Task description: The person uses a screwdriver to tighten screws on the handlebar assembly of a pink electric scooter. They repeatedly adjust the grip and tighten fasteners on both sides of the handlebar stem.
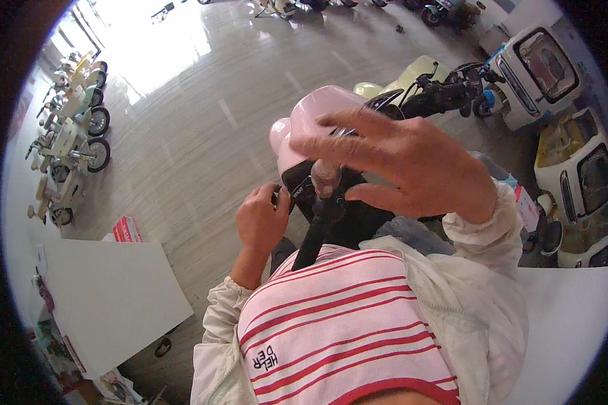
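Glossy pink rounded scooter body (321, 108) sits right in front of you, on the shiny grey floor (196, 162). Black tubular bar (311, 244) runs from its black front section (358, 223) toward your torso. Rounded pinkish-brown knob (325, 177) is at the bar's far end; material unclear.

Your right hand (405, 158): over the knob, palm down, fingers spread, nothing gripped. Contact with the knob: can't tell.

Your left hand (261, 217): at the left edge of the black section, fingers curled, thumb near the index. Can't tell if they're pinching anything.

Around you: white flat rectangular surface (118, 297) lower left, red-and-white box (127, 229) just beyond it, cream two-wheelers (67, 140) lined up far left, white box-shaped vehicle shell (510, 94) upper right.
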### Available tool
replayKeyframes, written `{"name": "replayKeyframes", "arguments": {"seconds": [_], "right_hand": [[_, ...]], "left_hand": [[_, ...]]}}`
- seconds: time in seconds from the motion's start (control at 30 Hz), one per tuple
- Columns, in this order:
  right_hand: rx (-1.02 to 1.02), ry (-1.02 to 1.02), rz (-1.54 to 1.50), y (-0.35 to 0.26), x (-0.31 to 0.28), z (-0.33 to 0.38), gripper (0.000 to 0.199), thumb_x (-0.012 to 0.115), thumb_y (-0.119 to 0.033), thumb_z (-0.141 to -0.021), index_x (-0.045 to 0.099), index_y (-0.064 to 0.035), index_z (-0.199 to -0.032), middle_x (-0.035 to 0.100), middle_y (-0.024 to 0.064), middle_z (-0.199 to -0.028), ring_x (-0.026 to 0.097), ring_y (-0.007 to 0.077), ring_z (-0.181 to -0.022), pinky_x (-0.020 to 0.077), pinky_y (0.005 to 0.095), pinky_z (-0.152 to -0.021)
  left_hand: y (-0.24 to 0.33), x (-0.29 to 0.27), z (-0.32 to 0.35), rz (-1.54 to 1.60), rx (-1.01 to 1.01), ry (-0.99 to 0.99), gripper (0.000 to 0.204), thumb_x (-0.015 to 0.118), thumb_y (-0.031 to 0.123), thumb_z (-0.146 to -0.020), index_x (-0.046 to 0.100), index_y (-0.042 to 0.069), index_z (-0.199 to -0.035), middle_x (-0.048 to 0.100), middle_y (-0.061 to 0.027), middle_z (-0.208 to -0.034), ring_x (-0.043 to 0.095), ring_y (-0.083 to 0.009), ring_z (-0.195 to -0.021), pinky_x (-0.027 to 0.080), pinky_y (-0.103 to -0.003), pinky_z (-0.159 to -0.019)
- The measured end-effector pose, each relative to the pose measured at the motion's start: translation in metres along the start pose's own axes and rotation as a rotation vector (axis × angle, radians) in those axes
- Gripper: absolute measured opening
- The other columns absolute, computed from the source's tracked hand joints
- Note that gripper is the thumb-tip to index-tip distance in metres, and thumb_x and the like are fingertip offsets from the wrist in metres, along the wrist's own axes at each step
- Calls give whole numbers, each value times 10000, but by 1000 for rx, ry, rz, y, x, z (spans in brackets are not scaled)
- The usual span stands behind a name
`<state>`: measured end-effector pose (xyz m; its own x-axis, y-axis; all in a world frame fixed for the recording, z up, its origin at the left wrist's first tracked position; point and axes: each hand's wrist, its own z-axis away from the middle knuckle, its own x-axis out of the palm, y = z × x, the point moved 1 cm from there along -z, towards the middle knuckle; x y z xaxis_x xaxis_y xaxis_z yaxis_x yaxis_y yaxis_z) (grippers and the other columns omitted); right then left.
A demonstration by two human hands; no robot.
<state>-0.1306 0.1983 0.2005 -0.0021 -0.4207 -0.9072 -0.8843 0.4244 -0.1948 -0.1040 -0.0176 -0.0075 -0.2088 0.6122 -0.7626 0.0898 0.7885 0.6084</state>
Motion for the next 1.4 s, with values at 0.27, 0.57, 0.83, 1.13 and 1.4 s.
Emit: {"name": "replayKeyframes", "arguments": {"seconds": [0.27, 0.57, 0.83, 1.13, 1.4], "right_hand": [[278, 64, 290, 3, -7, -2, 399, 636, -510, -846, 630, -130, -723, 633, 65, -759, 643, 300, -623, 479, 399, -494], [-26, 10, 104, 2, 17, -5, 407, 718, -389, -809, 625, -83, -1061, 628, 106, -939, 654, 317, -717, 512, 369, -571], [238, 36, 140, 8, -11, -3, 384, 730, -132, -744, 635, -85, -1112, 671, 83, -1004, 666, 293, -731, 531, 318, -567], [-71, -88, -42, 17, 16, 0, 427, 743, -185, -767, 617, -59, -1155, 676, 91, -953, 666, 292, -711, 536, 345, -569], [159, 33, 69, 8, -5, -3, 368, 701, -341, -812, 621, -103, -1081, 660, 81, -948, 671, 301, -781, 551, 399, -627]], "left_hand": [[-2, -1, 1, -24, -30, -19, 236, 613, 298, -897, 688, 78, -936, 692, -146, -897, 666, -361, -779, 514, -449, -678], [1, -2, -2, -19, -30, -19, 237, 616, 306, -892, 688, 82, -923, 694, -135, -888, 668, -356, -770, 516, -442, -674], [0, -1, -1, 6, -25, 11, 243, 616, 306, -891, 683, 74, -920, 694, -138, -887, 668, -353, -770, 514, -444, -674], [3, -2, -4, -8, -11, 0, 253, 609, 315, -899, 674, 70, -909, 683, -141, -857, 662, -353, -762, 510, -443, -672], [3, 0, -2, -15, -27, 12, 249, 605, 312, -900, 681, 75, -911, 687, -141, -864, 666, -350, -762, 511, -444, -673]]}}
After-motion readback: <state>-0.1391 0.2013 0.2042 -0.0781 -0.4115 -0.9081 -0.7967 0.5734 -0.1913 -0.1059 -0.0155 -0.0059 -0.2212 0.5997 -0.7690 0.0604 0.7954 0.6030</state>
